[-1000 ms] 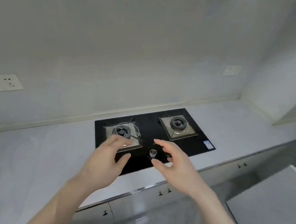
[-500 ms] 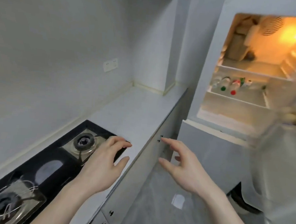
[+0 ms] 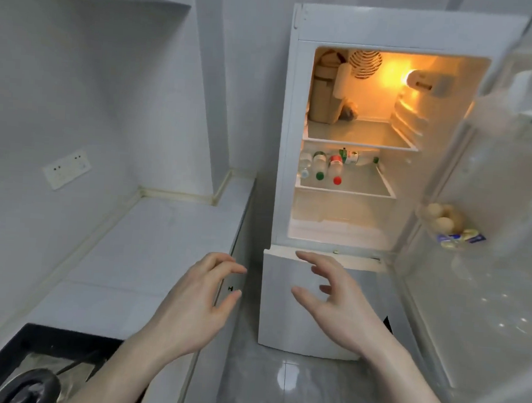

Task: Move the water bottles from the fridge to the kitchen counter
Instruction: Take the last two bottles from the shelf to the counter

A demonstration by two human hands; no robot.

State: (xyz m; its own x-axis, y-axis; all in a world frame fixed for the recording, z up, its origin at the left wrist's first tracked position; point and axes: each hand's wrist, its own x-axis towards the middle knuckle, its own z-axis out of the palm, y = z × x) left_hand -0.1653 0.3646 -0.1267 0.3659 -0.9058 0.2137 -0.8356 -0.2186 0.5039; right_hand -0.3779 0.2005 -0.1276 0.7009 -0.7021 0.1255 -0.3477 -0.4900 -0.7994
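The white fridge stands open ahead, lit inside. On its lower shelf lie several clear water bottles: one with a white cap, one with a green cap, one with a red cap, and another lying crosswise behind them. The white kitchen counter runs along the left, up to the fridge. My left hand hovers over the counter's front edge, fingers loosely spread, holding nothing. My right hand is raised in front of the fridge's lower door, fingers spread and empty, well short of the bottles.
The fridge door swings open to the right, with eggs and a packet in its rack. A black gas hob sits on the counter at bottom left. A wall socket is above the counter. Boxes fill the upper shelf.
My view has swung right from the hob to face the open fridge, which now fills the middle. Both hands stay raised and empty in front of me.
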